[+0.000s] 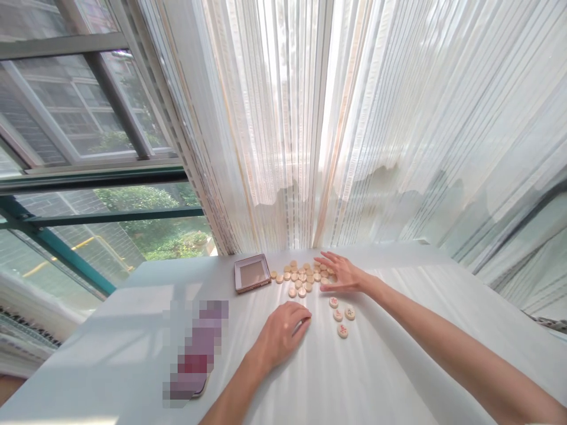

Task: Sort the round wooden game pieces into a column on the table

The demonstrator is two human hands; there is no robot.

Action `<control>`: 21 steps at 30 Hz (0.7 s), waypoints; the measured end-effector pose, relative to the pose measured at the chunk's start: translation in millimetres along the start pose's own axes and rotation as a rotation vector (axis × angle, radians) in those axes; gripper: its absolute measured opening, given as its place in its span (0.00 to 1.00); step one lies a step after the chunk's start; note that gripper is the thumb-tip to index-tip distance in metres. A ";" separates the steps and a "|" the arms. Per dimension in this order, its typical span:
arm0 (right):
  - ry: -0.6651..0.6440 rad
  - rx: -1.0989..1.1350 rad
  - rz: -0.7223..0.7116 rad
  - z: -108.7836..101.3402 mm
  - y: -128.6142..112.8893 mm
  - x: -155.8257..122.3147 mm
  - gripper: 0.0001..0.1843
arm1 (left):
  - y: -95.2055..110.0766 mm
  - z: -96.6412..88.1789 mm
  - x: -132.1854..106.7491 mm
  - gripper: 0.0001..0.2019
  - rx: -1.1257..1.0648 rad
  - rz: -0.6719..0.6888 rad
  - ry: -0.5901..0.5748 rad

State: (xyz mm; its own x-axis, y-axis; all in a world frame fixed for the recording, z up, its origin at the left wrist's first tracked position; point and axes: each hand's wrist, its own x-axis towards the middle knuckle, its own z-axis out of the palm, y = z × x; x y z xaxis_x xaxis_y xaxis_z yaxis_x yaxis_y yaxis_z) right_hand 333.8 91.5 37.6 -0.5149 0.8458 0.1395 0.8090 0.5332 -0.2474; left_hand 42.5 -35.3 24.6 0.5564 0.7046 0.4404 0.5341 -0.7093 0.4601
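Note:
My right hand (345, 274), fingers spread and thumb apart, hovers over or touches the right end of a loose cluster of wooden xiangqi pieces (302, 277); it hides some of them. Resting on the table in front of the cluster is my left hand (283, 330), its fingers curled together and the thumb tip meeting them. Whether anything sits in that pinch is hidden. Right of my left hand lie several separate xiangqi pieces, character side up: one with a red mark (342, 330) nearest me and one with a dark mark (349, 313) farther right.
A shallow open box (252, 275) or lid stands left of the cluster. A blurred-out purplish object (199, 348) lies on the left of the pale table (381, 366). String curtains (283, 118) hang behind the table's far edge, with an open window (88, 112) at left.

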 end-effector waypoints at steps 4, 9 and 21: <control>-0.005 0.005 -0.027 12.3 -1.1 3.3 0.56 | -10.6 10.0 25.3 0.07 0.027 -0.018 0.032; 0.033 0.023 -0.039 23.1 -6.0 12.2 0.52 | -18.1 17.6 37.2 0.09 0.046 -0.051 0.056; 0.305 0.101 -0.029 -9.5 -27.2 -21.3 0.26 | -4.3 13.6 34.0 0.09 -0.092 -0.101 0.055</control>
State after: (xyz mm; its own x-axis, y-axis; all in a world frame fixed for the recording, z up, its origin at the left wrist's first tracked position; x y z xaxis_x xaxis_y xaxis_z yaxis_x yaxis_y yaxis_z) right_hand 325.4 59.0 50.5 -0.4161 0.8038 0.4253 0.7551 0.5660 -0.3309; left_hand 67.8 -8.7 27.1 0.4654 0.7744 0.4287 0.5237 -0.6314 0.5720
